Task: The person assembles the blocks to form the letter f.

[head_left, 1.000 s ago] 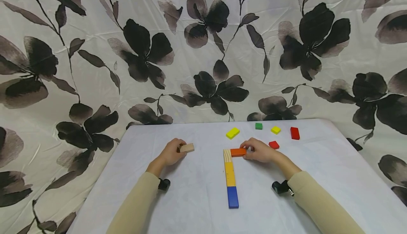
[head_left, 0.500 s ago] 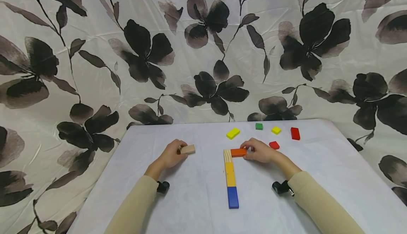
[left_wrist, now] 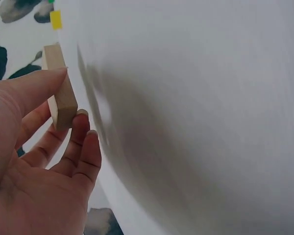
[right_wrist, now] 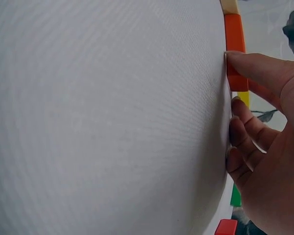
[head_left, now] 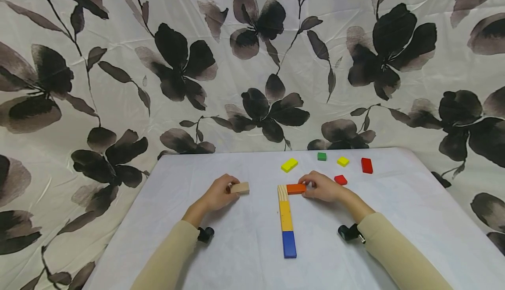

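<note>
Toward the far edge of the worktop [head_left: 221,255] there's a loose scatter: a yellow block [head_left: 289,164], a small green block [head_left: 321,156], a smaller yellow one [head_left: 343,161] and a red block [head_left: 366,165], all well apart from each other, plus a red cube [head_left: 340,179] sitting just beside the right hand [head_left: 321,186]. Mid-worktop a line of blocks runs toward the near edge: a ridged wooden piece [head_left: 282,192] at the far end, then a yellow-orange block [head_left: 285,215], then a blue block [head_left: 289,244], touching end to end. Nothing sits between the two hands except that line. The right hand has thumb and fingers pinched on an orange block [head_left: 296,189], which lies flat with its end against the ridged piece, making an L. The left hand [head_left: 218,193] grips a plain wooden block [head_left: 240,188] between thumb and curled fingers, off to the left of the line; in the left wrist view the block looks lifted clear of the cloth. The right wrist view cuts off most of the line, and the left one shows little beyond the block and white cloth. A floral sheet [head_left: 252,62] hangs behind.
</note>
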Action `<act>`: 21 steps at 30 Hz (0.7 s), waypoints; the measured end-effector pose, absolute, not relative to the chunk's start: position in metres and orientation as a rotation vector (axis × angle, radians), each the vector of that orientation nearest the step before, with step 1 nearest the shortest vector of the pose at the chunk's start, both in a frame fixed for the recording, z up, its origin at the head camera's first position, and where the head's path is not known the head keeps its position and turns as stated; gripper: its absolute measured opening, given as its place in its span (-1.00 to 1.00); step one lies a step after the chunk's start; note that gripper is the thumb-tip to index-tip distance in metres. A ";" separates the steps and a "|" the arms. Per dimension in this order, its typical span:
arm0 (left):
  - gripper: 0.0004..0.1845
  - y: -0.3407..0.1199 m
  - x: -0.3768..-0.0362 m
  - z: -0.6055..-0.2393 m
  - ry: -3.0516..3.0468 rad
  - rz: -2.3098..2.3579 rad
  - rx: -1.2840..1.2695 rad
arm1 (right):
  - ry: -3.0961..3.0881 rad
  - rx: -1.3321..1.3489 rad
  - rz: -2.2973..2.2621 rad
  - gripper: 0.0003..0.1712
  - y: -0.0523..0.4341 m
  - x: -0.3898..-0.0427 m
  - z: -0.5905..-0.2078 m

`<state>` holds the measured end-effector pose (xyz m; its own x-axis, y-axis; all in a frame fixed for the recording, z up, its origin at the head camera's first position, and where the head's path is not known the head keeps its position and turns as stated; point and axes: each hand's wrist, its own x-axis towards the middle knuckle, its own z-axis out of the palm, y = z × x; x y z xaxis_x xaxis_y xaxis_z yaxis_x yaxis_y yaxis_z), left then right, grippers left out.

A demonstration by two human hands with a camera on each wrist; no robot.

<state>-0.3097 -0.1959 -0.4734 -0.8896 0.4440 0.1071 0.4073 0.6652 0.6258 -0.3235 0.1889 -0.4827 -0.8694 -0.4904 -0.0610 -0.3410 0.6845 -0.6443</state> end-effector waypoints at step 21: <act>-0.62 -0.158 -0.305 -0.475 2.729 1.030 0.817 | 2.667 -0.648 -0.961 -0.60 0.190 -0.323 -0.484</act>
<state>-0.3053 -0.1578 -0.4754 -0.8487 0.5226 0.0815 0.4462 0.6247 0.6409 -0.3233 0.1898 -0.4842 -0.8747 -0.4800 -0.0670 -0.3269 0.6864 -0.6496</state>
